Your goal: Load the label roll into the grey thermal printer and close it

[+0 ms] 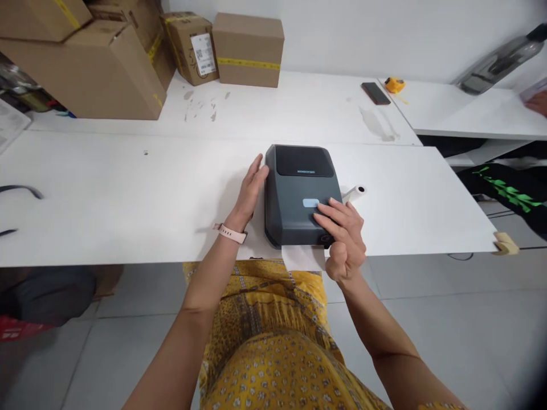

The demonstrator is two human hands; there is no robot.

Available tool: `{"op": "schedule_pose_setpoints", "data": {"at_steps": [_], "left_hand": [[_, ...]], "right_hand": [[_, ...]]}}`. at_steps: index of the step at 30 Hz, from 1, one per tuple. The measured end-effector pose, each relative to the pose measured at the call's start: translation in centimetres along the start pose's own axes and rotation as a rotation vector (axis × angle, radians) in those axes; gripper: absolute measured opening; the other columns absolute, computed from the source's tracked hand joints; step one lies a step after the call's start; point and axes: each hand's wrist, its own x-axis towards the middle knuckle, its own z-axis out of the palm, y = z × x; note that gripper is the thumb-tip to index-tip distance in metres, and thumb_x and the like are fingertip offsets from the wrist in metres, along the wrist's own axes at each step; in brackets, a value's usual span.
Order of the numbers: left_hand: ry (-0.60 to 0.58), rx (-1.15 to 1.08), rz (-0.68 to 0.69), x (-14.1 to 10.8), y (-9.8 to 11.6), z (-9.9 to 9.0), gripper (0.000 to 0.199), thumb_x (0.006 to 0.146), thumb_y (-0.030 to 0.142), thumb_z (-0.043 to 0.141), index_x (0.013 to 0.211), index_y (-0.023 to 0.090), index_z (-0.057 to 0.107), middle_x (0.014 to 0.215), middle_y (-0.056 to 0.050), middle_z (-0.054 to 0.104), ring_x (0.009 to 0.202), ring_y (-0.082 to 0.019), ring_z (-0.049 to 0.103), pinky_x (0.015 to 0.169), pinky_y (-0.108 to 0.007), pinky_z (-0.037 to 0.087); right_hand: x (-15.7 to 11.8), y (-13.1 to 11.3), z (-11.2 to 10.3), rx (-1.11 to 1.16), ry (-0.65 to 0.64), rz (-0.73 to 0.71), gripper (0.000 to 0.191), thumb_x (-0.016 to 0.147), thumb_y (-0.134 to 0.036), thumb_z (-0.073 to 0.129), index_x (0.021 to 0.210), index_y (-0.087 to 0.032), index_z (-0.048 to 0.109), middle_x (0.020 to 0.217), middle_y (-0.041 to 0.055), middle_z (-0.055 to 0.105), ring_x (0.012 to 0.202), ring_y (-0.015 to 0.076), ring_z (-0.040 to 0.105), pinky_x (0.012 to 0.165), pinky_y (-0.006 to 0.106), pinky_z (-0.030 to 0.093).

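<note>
A dark grey label printer [294, 193] stands at the front edge of the white table, its lid down. White label paper [301, 257] sticks out of its front, over the table edge. My left hand [251, 191] lies along the printer's left side, fingers stretched out and holding nothing. On the printer's front right rests my right hand [345, 233], its fingertips on the top near a light blue window [310, 203] and its fingers extended. A small white roll [355, 193] lies just right of the printer, partly hidden behind it.
Cardboard boxes [248, 50] are stacked at the back left. A dark flat block [375, 93], a yellow tape measure [394, 85] and a clear bottle [498, 64] are at the back right. The white table [106, 210] ends just before my body.
</note>
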Motion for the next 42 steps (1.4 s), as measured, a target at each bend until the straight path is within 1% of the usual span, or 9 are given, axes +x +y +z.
{"op": "schedule_pose_setpoints", "data": {"at_steps": [4,7,11,15,17,22,37,39,42], "left_hand": [[0.079,0.156,0.274,-4.2,3.3,2.1,0.071,0.097,0.067,0.053,0.161,0.038,0.039,0.176,0.006,0.027,0.168,-0.033,-0.002,0.136,-0.053,0.012],[0.062,0.283,0.443,-5.4,7.0,4.1,0.054,0.102,0.056,0.052,0.150,0.033,0.054,0.175,0.005,0.030,0.168,-0.034,0.004,0.136,-0.054,0.011],[-0.271,0.378,0.372,-3.0,9.7,6.5,0.062,0.098,0.060,0.054,0.152,0.029,0.054,0.174,0.002,0.031,0.166,-0.043,-0.007,0.126,-0.072,0.021],[-0.595,0.506,0.479,-0.7,8.1,7.6,0.077,0.094,0.066,0.057,0.160,0.028,0.044,0.174,-0.005,0.031,0.163,-0.051,-0.010,0.120,-0.080,0.019],[-0.671,0.595,0.596,-0.4,6.7,7.6,0.086,0.090,0.069,0.064,0.161,0.027,0.043,0.176,-0.008,0.028,0.165,-0.048,-0.005,0.127,-0.074,0.012],[-0.808,0.952,0.874,-0.2,5.5,7.3,0.092,0.097,0.077,0.042,0.169,0.024,0.022,0.179,-0.015,0.016,0.167,-0.038,0.005,0.132,-0.065,-0.001],[-0.610,1.096,1.018,-0.8,6.5,7.0,0.091,0.096,0.077,0.043,0.166,0.021,0.030,0.173,-0.019,0.032,0.166,-0.037,0.016,0.133,-0.064,0.011],[-0.476,1.026,1.061,-0.7,6.6,6.4,0.078,0.101,0.069,0.041,0.164,0.023,0.035,0.169,-0.017,0.042,0.163,-0.036,0.026,0.133,-0.062,0.016],[-0.095,0.816,1.038,-2.3,5.5,5.0,0.054,0.107,0.046,0.042,0.157,0.024,0.045,0.156,-0.014,0.057,0.154,-0.030,0.044,0.129,-0.056,0.031]], "right_hand": [[-1.9,0.0,2.5,0.006,0.090,0.064,0.067,0.094,-0.039,0.026,0.154,-0.040,0.054,0.141,0.0052,0.070,0.155,0.0415,0.042,0.128,0.075,0.023],[-3.0,0.1,3.5,-0.019,0.094,0.088,0.068,0.093,-0.037,0.029,0.157,-0.043,0.049,0.142,0.0043,0.069,0.158,0.0409,0.037,0.128,0.076,0.021],[-2.9,0.2,3.2,-0.030,0.083,0.073,0.062,0.091,-0.038,0.034,0.147,-0.043,0.060,0.134,0.0045,0.073,0.151,0.0413,0.048,0.125,0.075,0.028],[-1.9,-0.3,2.9,-0.007,0.162,-0.007,0.057,0.094,-0.034,0.031,0.136,-0.038,0.069,0.129,0.0077,0.075,0.140,0.0403,0.058,0.122,0.072,0.034],[-1.3,-0.6,3.1,0.044,0.281,-0.095,0.058,0.096,-0.028,0.033,0.145,-0.034,0.063,0.130,0.0088,0.074,0.141,0.0380,0.058,0.121,0.071,0.037],[-0.2,-1.0,3.8,0.150,0.526,-0.264,0.056,0.098,-0.017,0.040,0.151,-0.021,0.057,0.126,0.0116,0.074,0.132,0.0333,0.064,0.109,0.064,0.050],[-0.9,-1.0,4.3,0.145,0.536,-0.211,0.048,0.095,-0.012,0.042,0.136,-0.017,0.068,0.124,0.0116,0.077,0.133,0.0306,0.065,0.113,0.058,0.051],[-0.6,-0.8,3.7,0.145,0.498,-0.245,0.049,0.095,-0.010,0.043,0.137,-0.018,0.067,0.130,0.0112,0.076,0.136,0.0297,0.063,0.115,0.057,0.049],[-0.4,-0.4,2.7,0.190,0.410,-0.276,0.046,0.100,-0.018,0.042,0.139,-0.022,0.067,0.135,0.0092,0.074,0.138,0.0262,0.062,0.119,0.053,0.046]]}}
